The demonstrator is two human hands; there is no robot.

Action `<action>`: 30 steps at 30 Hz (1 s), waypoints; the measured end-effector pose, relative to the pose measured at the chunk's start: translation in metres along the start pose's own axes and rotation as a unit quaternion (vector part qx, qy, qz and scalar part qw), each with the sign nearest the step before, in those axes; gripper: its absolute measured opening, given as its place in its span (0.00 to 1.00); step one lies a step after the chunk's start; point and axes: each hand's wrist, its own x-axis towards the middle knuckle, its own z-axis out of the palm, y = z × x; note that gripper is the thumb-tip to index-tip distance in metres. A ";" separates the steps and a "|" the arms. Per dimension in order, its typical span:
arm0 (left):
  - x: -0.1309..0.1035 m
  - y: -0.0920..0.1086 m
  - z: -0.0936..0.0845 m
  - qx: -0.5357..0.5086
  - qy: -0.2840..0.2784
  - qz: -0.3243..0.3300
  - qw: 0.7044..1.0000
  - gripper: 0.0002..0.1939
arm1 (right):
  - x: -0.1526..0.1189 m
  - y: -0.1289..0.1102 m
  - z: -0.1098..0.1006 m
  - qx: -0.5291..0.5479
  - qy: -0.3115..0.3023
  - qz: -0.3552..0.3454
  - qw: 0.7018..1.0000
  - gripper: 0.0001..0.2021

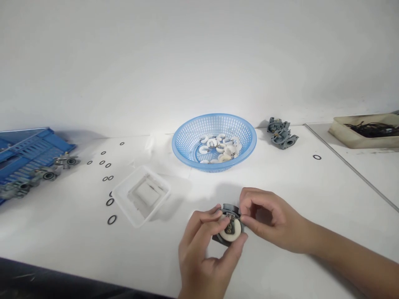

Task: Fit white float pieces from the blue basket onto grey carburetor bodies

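with left hand [202, 261], gripping the metal part [231, 207] by its rim, likely steadying it, exposing the white float [229, 237]; with right hand [280, 222], pinching fingertips together at its edge.

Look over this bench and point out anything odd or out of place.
One black ring lies alone at right, beside the grey strip, apart from the other rings scattered left of the translucent tray, so it looks stray. I see nothing spilled or broken.

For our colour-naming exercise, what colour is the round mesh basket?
Light blue, showing best in the head view.
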 end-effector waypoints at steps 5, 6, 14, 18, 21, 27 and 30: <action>-0.001 0.000 0.004 -0.038 0.003 -0.025 0.999 0.15 | 0.001 0.002 -0.004 -0.028 -0.014 -0.025 0.999 0.12; 0.000 0.000 0.005 -0.037 0.005 -0.022 0.999 0.15 | 0.001 0.000 -0.005 -0.038 -0.016 -0.031 0.999 0.11; 0.003 0.003 -0.004 -0.018 -0.047 -0.040 0.998 0.15 | -0.004 -0.026 -0.017 -0.203 -0.025 -0.093 0.974 0.04; 0.001 0.004 -0.006 -0.026 -0.046 -0.056 0.997 0.15 | -0.009 -0.029 -0.014 -0.228 -0.017 -0.094 0.969 0.05; 0.000 0.004 -0.005 -0.033 -0.033 -0.065 0.997 0.13 | -0.012 -0.022 -0.011 -0.207 0.016 -0.091 0.974 0.07; 0.001 0.004 -0.003 -0.039 -0.021 -0.078 0.996 0.15 | -0.012 -0.012 -0.003 -0.132 0.069 -0.073 0.986 0.09; -0.001 0.003 -0.003 -0.045 -0.017 -0.078 0.996 0.15 | -0.011 -0.010 0.002 -0.116 0.068 -0.060 0.989 0.09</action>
